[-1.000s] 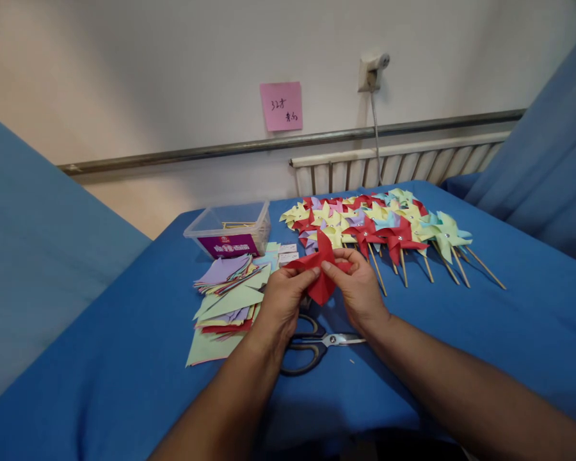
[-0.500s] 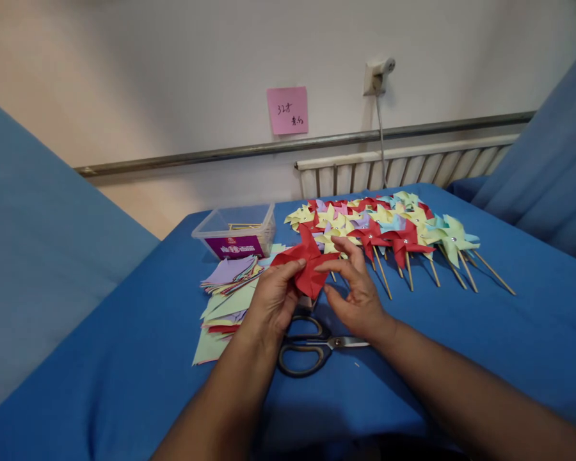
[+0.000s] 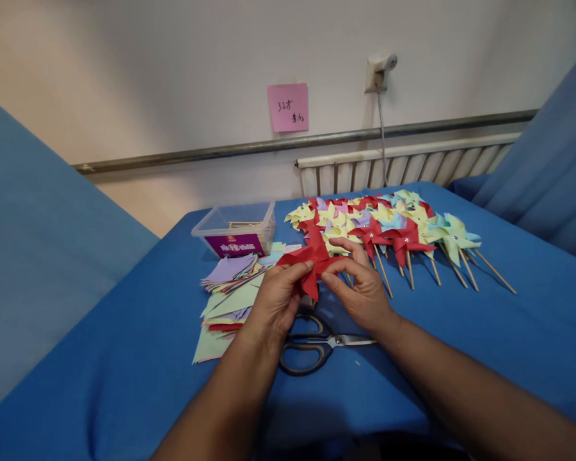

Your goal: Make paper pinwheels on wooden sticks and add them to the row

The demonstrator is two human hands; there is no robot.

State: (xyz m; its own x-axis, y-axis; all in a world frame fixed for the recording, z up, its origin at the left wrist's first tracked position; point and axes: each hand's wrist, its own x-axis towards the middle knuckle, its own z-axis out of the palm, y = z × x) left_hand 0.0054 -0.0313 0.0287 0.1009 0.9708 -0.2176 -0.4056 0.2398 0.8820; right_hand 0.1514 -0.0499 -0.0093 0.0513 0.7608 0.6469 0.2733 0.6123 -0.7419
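A red paper pinwheel (image 3: pixel 317 246), its blades folded to the middle, is held up over the blue-covered table. My left hand (image 3: pixel 283 296) pinches it, thumb pressed near its centre. With thumb and index finger closed on the right blade, my right hand (image 3: pixel 362 291) grips the same pinwheel from the other side. No stick shows on it. Below my hands lie black-handled scissors (image 3: pixel 307 347), blades pointing right. Stacks of coloured paper (image 3: pixel 228 272) sit to the left of my left hand, partly covered by it.
Behind the paper stands a clear plastic box (image 3: pixel 235 221) with thin sticks in it. Several finished pinwheels (image 3: pixel 408 238) on sticks lie in rows at the back right. A radiator (image 3: pixel 403 163), a rail and a plugged-in cord (image 3: pixel 381 128) line the wall; blue curtains hang at both sides.
My right thumb and index finger have come together on the pinwheel's right blade; before, they were apart. The pinwheel has shifted slightly right.
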